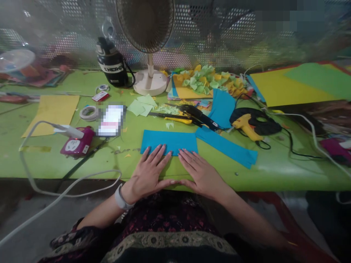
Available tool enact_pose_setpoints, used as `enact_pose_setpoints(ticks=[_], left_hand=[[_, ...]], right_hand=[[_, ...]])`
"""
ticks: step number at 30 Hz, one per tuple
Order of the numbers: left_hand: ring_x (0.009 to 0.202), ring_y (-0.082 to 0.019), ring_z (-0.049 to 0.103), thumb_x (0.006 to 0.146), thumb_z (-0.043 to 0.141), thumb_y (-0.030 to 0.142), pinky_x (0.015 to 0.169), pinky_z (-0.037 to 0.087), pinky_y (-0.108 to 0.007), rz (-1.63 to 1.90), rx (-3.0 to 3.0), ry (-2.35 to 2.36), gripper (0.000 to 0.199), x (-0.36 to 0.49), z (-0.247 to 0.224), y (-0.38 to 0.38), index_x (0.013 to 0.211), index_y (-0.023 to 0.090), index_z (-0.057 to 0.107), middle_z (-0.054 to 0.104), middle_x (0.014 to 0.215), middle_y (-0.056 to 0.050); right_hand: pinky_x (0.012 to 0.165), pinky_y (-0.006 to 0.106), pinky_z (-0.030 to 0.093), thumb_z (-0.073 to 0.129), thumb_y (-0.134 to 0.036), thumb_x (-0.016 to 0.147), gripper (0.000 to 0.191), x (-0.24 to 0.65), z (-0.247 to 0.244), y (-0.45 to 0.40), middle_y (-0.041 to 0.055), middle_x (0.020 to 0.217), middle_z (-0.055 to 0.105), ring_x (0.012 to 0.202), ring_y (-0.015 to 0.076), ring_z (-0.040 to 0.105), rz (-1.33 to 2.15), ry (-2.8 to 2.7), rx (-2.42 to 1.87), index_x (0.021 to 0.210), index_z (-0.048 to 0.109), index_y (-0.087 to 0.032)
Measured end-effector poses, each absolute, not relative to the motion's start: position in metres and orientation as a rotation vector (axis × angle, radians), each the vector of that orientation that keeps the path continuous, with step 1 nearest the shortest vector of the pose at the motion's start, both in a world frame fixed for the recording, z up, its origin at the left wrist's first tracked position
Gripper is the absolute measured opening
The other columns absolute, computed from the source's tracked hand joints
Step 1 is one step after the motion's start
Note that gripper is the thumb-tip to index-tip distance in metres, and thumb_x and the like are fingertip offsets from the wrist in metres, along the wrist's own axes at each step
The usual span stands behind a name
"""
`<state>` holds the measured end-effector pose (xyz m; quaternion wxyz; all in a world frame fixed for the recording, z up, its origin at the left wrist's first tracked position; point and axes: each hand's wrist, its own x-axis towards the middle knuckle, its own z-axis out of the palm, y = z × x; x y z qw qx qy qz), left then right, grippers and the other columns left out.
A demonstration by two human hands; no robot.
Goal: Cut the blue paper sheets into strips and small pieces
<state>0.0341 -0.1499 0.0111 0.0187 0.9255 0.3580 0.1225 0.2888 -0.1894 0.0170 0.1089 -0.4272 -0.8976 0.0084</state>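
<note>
In the head view, the left hand [145,173] and the right hand [203,175] are lying palm down near the middle of the front edge of the green table [268,179]. Both are resting their fingertips on the near side of a blue paper rectangle [170,138], which is lying flat a little back from that edge. The left fingers are stretching out slightly apart, the right ones closer together, and neither hand is gripping anything. The thumbs are pointing toward each other; whether their tips are touching, I cannot tell. Toward the table's right end, a blue paper strip [227,146] is slanting away from the rectangle, and a yellow glue gun [246,128] is lying behind it. A yellow-and-black cutter [178,118] is lying behind the rectangle. Along the back edge, a fan [150,82] and a black bottle [113,67] are standing side by side.
</note>
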Motion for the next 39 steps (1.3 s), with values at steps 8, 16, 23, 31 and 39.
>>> enact_pose_setpoints(ticks=[8, 16, 23, 31, 39], left_hand=[[0.156, -0.033, 0.029, 0.096, 0.037, 0.078, 0.129, 0.012, -0.053, 0.382, 2.835, 1.101, 0.088, 0.034, 0.011, -0.149, 0.161, 0.02, 0.038, 0.03, 0.169, -0.014], [0.157, -0.034, 0.027, 0.09, 0.032, 0.087, 0.128, 0.014, -0.056, 0.282, 2.797, 1.133, 0.098, 0.037, 0.015, -0.147, 0.161, 0.019, 0.039, 0.029, 0.169, -0.015], [0.158, -0.036, 0.023, 0.081, 0.037, 0.094, 0.127, 0.016, -0.061, 0.208, 2.784, 1.079, 0.111, 0.034, 0.017, -0.14, 0.163, 0.018, 0.033, 0.025, 0.17, -0.017], [0.158, -0.035, 0.024, 0.082, 0.042, 0.092, 0.127, 0.016, -0.06, 0.189, 2.778, 1.091, 0.108, 0.036, 0.017, -0.136, 0.162, 0.02, 0.035, 0.028, 0.169, -0.016], [0.156, -0.034, 0.03, 0.09, 0.039, 0.085, 0.126, 0.022, -0.059, 0.293, 2.808, 1.207, 0.099, 0.016, 0.015, -0.143, 0.159, 0.014, 0.039, 0.032, 0.167, -0.02]], right_hand=[[0.124, 0.054, 0.037, 0.046, -0.059, 0.103, 0.082, 0.288, 0.015, -0.19, 0.0181, 0.164, 0.037, 0.154, 0.0306, 0.032, 0.052, -2.615, -1.287, 0.164, 0.024, -0.009], [0.12, 0.052, 0.043, 0.043, -0.053, 0.105, 0.071, 0.301, 0.023, -0.202, 0.0213, 0.155, 0.05, 0.147, 0.0308, 0.046, -0.052, -2.566, -1.302, 0.155, 0.043, -0.003], [0.125, 0.053, 0.034, 0.035, -0.061, 0.105, 0.076, 0.263, 0.039, -0.173, 0.0202, 0.162, 0.04, 0.153, 0.031, 0.036, 0.053, -2.58, -1.353, 0.154, 0.046, -0.006], [0.127, 0.051, 0.027, 0.025, -0.076, 0.099, 0.098, 0.248, 0.018, -0.162, 0.0233, 0.164, 0.034, 0.156, 0.0317, 0.029, 0.126, -2.656, -1.503, 0.157, 0.038, 0.001], [0.126, 0.052, 0.028, 0.028, -0.072, 0.101, 0.088, 0.276, 0.02, -0.178, 0.0214, 0.161, 0.041, 0.153, 0.0299, 0.036, -0.003, -2.622, -1.56, 0.157, 0.042, -0.005]])
